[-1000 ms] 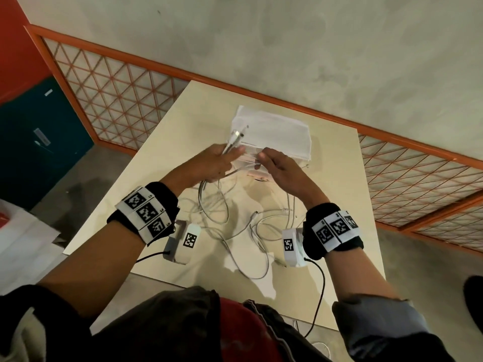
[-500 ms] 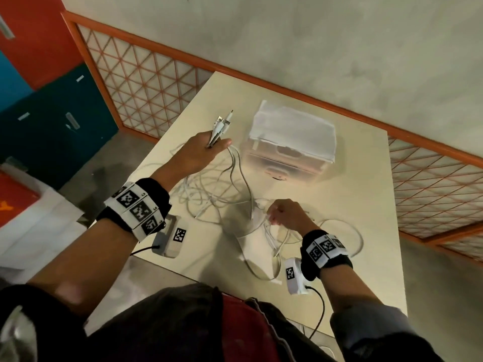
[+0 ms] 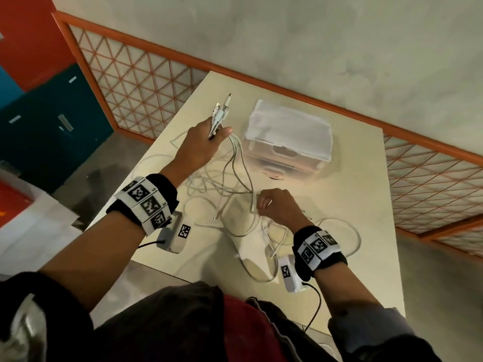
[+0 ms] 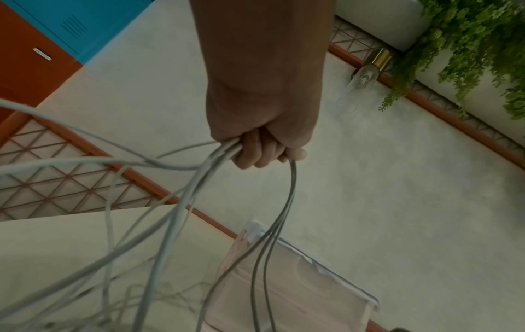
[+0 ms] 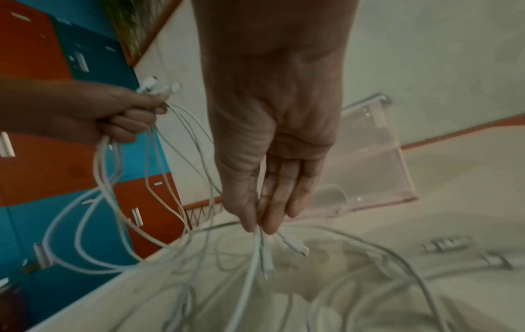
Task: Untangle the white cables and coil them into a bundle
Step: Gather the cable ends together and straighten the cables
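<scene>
Several white cables (image 3: 235,189) lie tangled on the cream table (image 3: 360,205). My left hand (image 3: 217,131) is raised over the table's far left part and grips a bunch of cable ends, whose plugs (image 3: 222,111) stick up above the fist. In the left wrist view the strands (image 4: 199,179) hang from that fist (image 4: 264,152) down to the table. My right hand (image 3: 261,202) is low over the tangle near the middle. In the right wrist view its fingertips (image 5: 255,224) pinch a few cables whose plugs (image 5: 295,247) hang just below.
A translucent plastic box (image 3: 290,131) with a white top stands at the back of the table, right of my left hand. An orange lattice railing (image 3: 146,74) runs behind and along both sides. Blue and orange lockers (image 3: 47,121) stand at left. Loose cable loops (image 3: 347,231) reach toward the right.
My left hand has lifted the plug ends up and away to the left. My right hand came from beside the box down toward me and now pinches cables over the tangle.
</scene>
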`<state>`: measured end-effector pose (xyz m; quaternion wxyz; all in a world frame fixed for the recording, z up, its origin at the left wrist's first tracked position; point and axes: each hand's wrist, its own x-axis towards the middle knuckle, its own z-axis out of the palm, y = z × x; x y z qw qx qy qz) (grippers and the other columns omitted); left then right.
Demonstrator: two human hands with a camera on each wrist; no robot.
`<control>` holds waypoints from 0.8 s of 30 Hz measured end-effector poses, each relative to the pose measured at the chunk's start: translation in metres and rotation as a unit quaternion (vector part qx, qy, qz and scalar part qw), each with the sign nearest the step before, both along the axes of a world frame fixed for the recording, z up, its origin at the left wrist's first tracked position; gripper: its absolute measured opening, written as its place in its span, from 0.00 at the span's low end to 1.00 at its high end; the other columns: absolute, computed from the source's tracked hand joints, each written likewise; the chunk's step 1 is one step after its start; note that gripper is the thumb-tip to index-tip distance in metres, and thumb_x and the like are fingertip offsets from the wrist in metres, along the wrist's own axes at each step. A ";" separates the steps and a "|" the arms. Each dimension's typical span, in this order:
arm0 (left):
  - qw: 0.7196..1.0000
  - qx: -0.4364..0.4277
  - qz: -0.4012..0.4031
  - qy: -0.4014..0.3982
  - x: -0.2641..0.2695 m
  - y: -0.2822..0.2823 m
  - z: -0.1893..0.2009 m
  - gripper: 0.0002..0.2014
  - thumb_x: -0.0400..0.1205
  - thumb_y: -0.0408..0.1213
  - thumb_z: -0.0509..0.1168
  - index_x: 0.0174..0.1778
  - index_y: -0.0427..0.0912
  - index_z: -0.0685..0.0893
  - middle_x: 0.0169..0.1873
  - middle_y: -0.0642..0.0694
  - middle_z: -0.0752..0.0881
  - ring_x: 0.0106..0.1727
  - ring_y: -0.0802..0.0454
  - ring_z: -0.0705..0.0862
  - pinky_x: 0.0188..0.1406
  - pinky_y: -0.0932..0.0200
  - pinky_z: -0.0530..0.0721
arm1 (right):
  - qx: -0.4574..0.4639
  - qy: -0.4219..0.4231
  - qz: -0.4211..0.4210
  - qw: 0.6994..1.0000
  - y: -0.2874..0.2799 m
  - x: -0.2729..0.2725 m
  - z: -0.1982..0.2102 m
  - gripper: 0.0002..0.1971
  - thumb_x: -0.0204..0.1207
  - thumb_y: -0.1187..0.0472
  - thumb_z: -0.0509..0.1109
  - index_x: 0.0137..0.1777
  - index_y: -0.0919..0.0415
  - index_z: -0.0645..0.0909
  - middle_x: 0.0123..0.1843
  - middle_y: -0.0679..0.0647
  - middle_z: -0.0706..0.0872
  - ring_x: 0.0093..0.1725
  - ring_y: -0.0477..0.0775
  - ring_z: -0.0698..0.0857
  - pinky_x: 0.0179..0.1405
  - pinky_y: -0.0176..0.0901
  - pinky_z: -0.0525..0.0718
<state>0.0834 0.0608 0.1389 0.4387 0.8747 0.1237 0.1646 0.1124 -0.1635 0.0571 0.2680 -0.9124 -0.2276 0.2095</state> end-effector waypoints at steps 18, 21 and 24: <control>0.893 -0.327 -0.277 0.138 -0.019 -0.049 0.007 0.16 0.84 0.53 0.57 0.39 0.45 0.71 0.24 0.52 0.66 0.23 0.59 0.65 0.28 0.65 0.68 | 0.311 0.041 -0.040 0.949 0.015 -0.004 0.118 0.10 0.71 0.72 0.74 0.43 0.59 0.77 0.36 0.53 0.83 0.35 0.47 0.86 0.37 0.33 0.81; 0.907 -0.253 -0.308 0.133 -0.023 -0.045 0.004 0.12 0.79 0.38 0.70 0.45 0.40 0.71 0.31 0.49 0.66 0.30 0.59 0.68 0.33 0.68 0.71 | 0.320 0.056 -0.055 0.944 0.016 -0.005 0.117 0.10 0.70 0.69 0.76 0.43 0.58 0.77 0.35 0.52 0.83 0.34 0.50 0.84 0.35 0.36 0.78; 0.908 -0.231 -0.322 0.135 -0.027 -0.046 0.005 0.09 0.81 0.38 0.66 0.54 0.40 0.76 0.34 0.52 0.72 0.33 0.64 0.73 0.38 0.71 0.74 | 0.338 0.056 -0.056 0.938 0.018 -0.007 0.120 0.09 0.70 0.68 0.77 0.45 0.62 0.79 0.36 0.55 0.85 0.34 0.52 0.86 0.37 0.35 0.81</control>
